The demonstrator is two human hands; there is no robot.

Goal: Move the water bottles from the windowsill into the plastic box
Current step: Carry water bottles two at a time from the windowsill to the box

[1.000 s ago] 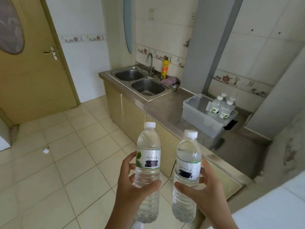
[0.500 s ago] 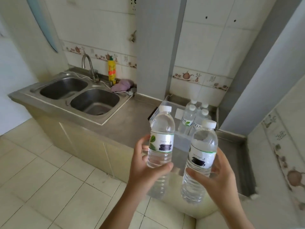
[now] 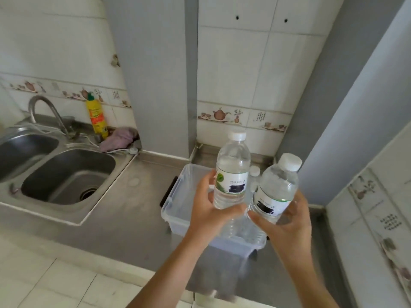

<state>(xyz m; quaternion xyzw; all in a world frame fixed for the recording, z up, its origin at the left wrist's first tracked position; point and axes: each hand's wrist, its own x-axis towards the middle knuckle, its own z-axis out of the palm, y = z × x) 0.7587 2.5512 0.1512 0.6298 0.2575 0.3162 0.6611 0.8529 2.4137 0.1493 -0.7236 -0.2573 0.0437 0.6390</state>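
Gripped round their lower halves, one water bottle (image 3: 232, 174) is held by the left hand (image 3: 208, 215) and another (image 3: 275, 188) by the right hand (image 3: 287, 225), above the plastic box (image 3: 175, 196). Both should be lowered upright into free space beside the stored bottle's cap (image 3: 254, 170).

**Bare arms, bare hands**

Two forearms rise from the lower edge of the view, both uncovered with no sleeve showing. The left hand (image 3: 208, 211) and the right hand (image 3: 287, 221) carry no glove, ring, watch or band. Fingers are slender, with short nails. The edges of the arms are slightly blurred.
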